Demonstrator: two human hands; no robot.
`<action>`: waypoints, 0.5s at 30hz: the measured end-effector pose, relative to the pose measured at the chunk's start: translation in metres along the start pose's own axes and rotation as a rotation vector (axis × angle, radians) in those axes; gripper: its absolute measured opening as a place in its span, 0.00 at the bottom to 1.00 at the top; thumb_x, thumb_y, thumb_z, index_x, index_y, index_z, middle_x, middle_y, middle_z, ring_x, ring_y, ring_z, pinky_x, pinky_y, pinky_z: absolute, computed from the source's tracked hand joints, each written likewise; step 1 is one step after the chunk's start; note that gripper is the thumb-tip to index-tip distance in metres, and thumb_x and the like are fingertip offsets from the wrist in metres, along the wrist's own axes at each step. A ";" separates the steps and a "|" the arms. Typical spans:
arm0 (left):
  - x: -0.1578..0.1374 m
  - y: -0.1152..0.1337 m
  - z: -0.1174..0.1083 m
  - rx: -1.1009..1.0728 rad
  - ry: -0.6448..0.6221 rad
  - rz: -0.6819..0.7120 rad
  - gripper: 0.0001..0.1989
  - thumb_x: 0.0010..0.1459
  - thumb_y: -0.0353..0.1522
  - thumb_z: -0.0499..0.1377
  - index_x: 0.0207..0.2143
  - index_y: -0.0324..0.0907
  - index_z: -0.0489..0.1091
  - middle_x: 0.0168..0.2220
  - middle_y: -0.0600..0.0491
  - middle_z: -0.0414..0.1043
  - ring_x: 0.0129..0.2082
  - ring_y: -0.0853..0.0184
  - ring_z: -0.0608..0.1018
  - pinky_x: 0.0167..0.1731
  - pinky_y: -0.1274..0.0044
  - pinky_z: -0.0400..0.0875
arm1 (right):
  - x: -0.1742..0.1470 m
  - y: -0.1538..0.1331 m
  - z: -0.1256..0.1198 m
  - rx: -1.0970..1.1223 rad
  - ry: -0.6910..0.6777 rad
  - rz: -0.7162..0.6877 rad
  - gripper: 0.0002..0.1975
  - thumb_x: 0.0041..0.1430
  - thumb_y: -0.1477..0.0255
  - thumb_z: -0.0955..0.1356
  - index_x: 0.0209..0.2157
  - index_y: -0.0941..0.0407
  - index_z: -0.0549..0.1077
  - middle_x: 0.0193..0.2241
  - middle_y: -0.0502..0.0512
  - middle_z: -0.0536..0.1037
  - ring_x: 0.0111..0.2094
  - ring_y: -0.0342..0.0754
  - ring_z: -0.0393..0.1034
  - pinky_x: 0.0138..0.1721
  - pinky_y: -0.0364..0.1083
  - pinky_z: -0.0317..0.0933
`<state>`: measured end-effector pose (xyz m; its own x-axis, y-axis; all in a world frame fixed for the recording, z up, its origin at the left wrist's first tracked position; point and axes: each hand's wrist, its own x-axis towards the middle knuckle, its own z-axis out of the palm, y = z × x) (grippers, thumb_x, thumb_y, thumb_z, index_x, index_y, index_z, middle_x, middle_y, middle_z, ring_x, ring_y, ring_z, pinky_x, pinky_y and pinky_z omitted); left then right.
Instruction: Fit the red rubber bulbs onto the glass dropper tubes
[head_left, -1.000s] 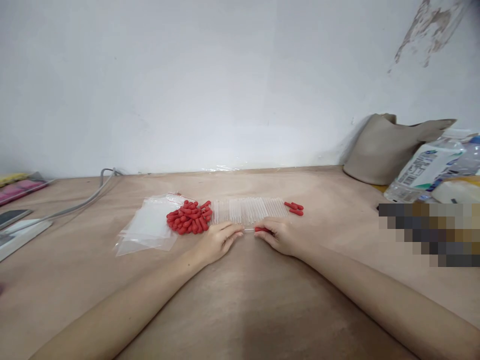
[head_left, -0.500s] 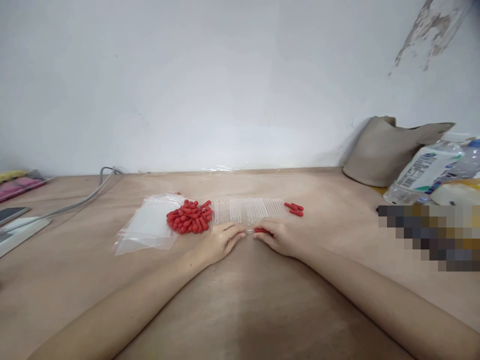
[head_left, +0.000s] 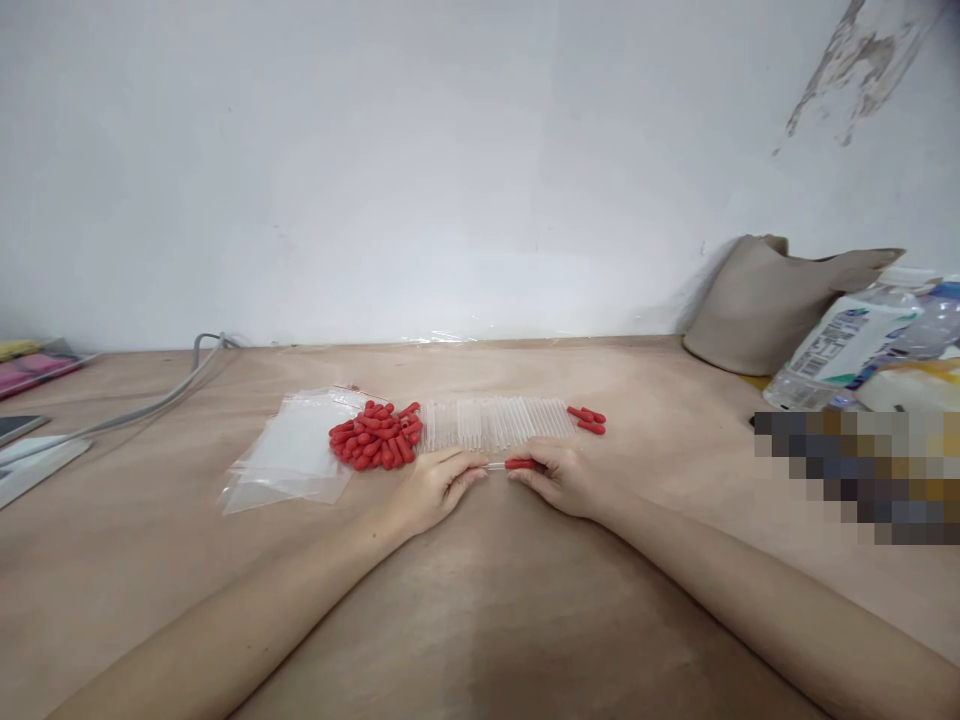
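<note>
My left hand (head_left: 444, 485) pinches a thin clear dropper tube (head_left: 495, 466), held level just above the table. From the other side my right hand (head_left: 559, 477) grips a red rubber bulb (head_left: 517, 464) in its fingers. The bulb's open end meets the tube's end between the hands; how deep the tube sits inside cannot be seen. Beyond the hands lies a row of clear dropper tubes (head_left: 495, 422), side by side. A heap of red rubber bulbs (head_left: 377, 437) is left of the row. Several red-topped pieces (head_left: 589, 418) lie at its right end.
Clear zip bags (head_left: 289, 450) lie flat left of the heap. A grey cable (head_left: 161, 402) runs over the table's left side near a phone (head_left: 21, 428). At the right stand a grey-brown bag (head_left: 757, 310) and a plastic bottle (head_left: 836, 345). A white wall (head_left: 450, 180) closes the back.
My hands are slightly farther apart, with a bit more of the tube and bulb showing between them. The camera view has shifted slightly; the rest stays put.
</note>
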<state>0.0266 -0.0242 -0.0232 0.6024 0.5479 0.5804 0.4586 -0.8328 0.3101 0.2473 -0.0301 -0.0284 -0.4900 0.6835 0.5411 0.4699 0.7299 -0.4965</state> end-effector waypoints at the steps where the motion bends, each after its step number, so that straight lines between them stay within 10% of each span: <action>1: 0.000 0.000 0.000 0.005 -0.003 0.002 0.10 0.60 0.31 0.51 0.40 0.39 0.69 0.32 0.50 0.73 0.31 0.69 0.75 0.31 0.78 0.70 | 0.000 0.000 0.000 -0.006 -0.003 0.000 0.06 0.56 0.72 0.63 0.35 0.55 0.72 0.29 0.51 0.75 0.31 0.43 0.69 0.33 0.42 0.63; 15: 0.005 0.001 0.002 0.000 0.035 -0.042 0.09 0.60 0.32 0.51 0.38 0.40 0.69 0.33 0.51 0.74 0.32 0.69 0.75 0.33 0.78 0.70 | 0.009 -0.002 -0.002 0.134 0.026 0.072 0.07 0.55 0.71 0.65 0.35 0.55 0.73 0.32 0.53 0.76 0.33 0.45 0.70 0.35 0.44 0.64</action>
<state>0.0312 -0.0219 -0.0217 0.5594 0.5791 0.5931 0.4828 -0.8092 0.3348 0.2434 -0.0252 -0.0212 -0.4382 0.7351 0.5174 0.4002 0.6749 -0.6200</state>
